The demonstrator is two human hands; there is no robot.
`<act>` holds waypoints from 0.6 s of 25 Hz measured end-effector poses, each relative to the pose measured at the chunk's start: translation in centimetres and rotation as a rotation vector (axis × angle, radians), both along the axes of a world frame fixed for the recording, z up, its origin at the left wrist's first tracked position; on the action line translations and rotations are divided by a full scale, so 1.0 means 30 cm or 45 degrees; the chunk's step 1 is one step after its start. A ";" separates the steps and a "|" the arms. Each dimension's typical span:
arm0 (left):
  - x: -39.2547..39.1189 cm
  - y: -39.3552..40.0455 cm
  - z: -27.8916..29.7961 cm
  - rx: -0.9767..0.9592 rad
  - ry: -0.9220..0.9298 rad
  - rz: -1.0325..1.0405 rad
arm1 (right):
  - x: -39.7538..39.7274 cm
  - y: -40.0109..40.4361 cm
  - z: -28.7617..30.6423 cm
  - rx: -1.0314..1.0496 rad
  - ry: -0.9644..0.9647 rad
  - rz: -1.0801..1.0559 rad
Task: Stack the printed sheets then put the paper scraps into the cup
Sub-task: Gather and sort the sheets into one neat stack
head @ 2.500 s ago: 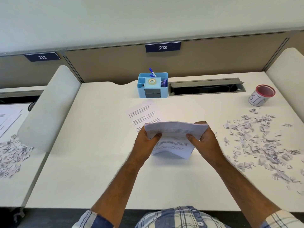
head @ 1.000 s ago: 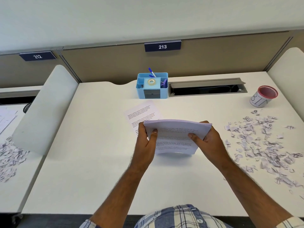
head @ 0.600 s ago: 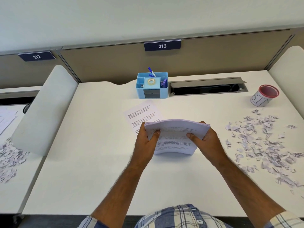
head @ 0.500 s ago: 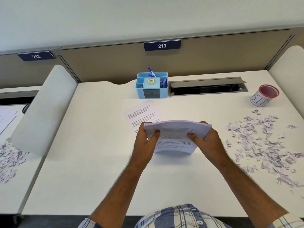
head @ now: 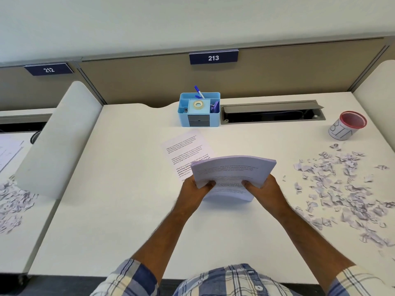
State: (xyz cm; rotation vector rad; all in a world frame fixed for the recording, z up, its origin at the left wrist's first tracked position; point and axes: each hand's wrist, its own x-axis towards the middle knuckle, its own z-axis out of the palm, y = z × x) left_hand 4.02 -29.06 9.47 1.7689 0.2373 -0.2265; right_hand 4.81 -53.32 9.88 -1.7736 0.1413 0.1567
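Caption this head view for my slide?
Both hands, left and right, grip the sheet stack; scraps and cup wait.

Left hand and right hand grip the printed sheets (bowed) over the desk.

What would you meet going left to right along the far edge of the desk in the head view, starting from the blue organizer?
Blue desk organizer → open cable tray → red-rimmed cup.
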 end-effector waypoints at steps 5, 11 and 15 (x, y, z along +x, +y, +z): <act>0.027 -0.009 -0.017 -0.049 0.080 -0.015 | 0.027 -0.017 -0.039 0.020 0.027 -0.002; 0.044 -0.034 -0.033 -0.221 0.191 0.012 | 0.024 -0.059 -0.091 0.073 0.113 0.006; 0.068 -0.041 -0.060 -0.247 0.219 0.023 | 0.014 -0.079 -0.114 0.079 0.189 0.107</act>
